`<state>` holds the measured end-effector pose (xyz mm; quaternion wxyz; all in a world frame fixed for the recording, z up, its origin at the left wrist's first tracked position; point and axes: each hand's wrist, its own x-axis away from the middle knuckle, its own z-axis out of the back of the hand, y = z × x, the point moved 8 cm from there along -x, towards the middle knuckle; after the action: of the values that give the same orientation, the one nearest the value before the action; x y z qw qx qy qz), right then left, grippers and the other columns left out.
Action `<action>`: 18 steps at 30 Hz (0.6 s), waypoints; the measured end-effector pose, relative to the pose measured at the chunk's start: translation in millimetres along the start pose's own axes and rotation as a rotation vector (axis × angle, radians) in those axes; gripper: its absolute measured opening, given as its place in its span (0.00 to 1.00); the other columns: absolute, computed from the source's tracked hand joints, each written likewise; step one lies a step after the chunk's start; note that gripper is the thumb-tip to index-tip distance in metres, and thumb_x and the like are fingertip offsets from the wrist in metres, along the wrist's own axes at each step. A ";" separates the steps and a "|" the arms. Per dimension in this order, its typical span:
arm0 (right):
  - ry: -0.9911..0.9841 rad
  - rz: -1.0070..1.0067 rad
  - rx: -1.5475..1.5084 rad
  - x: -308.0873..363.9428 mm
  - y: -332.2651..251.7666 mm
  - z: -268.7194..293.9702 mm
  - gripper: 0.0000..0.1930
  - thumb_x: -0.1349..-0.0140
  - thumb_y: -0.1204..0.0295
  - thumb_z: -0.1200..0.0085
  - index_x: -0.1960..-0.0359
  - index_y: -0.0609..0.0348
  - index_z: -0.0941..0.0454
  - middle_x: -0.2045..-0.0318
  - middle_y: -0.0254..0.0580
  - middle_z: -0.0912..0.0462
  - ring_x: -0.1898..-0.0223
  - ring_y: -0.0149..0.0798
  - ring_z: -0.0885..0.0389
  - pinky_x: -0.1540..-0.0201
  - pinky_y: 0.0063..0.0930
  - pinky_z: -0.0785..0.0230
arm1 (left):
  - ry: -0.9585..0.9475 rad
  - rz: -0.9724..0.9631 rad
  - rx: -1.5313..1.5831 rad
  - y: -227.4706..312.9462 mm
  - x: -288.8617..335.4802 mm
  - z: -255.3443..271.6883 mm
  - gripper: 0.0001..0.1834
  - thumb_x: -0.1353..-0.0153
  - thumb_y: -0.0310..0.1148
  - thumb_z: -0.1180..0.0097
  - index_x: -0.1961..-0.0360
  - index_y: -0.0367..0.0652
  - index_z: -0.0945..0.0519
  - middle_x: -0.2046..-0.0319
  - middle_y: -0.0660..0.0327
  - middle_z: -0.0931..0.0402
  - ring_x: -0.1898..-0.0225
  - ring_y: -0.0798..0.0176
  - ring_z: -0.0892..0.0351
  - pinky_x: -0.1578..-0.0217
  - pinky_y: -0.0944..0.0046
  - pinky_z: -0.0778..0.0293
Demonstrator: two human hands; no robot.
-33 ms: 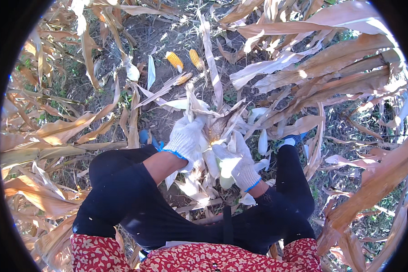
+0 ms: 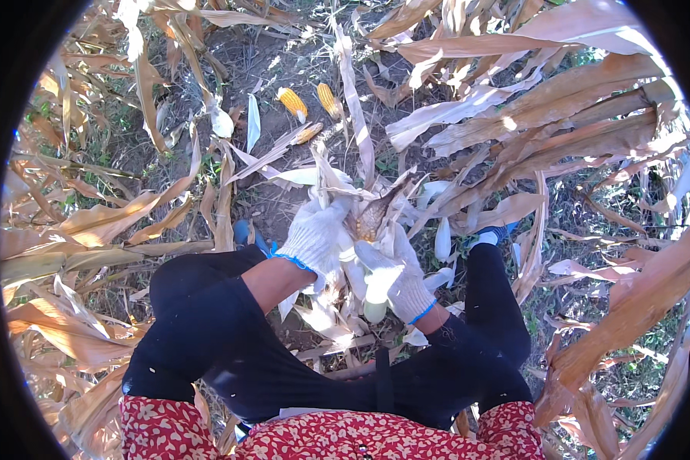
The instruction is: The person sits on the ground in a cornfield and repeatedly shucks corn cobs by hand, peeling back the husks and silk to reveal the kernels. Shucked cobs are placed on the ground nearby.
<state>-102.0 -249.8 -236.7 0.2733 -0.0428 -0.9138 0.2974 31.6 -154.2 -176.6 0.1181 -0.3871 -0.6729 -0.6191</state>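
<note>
Between my legs, a partly husked corn ear [image 2: 368,221] is held in both hands, with yellow kernels showing near its dark, withered tip. My left hand [image 2: 314,234], in a white knitted glove with a blue cuff edge, is closed on the pale husk at the ear's left side. My right hand [image 2: 401,277], gloved the same way, is wrapped round the ear from the right and below, its thumb near the kernels. Peeled husk leaves [image 2: 330,178] stick out above the left glove. The gloves and husk hide most of the ear, and bright sun washes out the right glove.
Beyond my hands, two bare yellow cobs [image 2: 292,103] [image 2: 328,100] and a smaller cob [image 2: 308,133] lie on the soil. Dry corn leaves [image 2: 544,115] reach in from the right, and stalks [image 2: 107,254] lie at the left. Loose husks [image 2: 326,322] are scattered below my hands.
</note>
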 end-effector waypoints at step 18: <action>-0.045 0.158 0.630 -17.2 -56.1 -10.9 0.23 0.32 0.68 0.41 0.38 0.58 0.31 0.45 0.41 0.24 0.46 0.35 0.22 0.44 0.30 0.27 | -1.232 -0.869 -1.440 -36.0 92.2 -62.2 0.22 0.48 0.35 0.40 0.49 0.50 0.20 0.47 0.58 0.23 0.46 0.52 0.23 0.48 0.52 0.27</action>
<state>-77.0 -294.3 -205.8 0.2287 -0.0203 -0.7766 0.5866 -74.4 -174.8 -131.7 -0.7377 -0.3392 -0.1698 -0.5585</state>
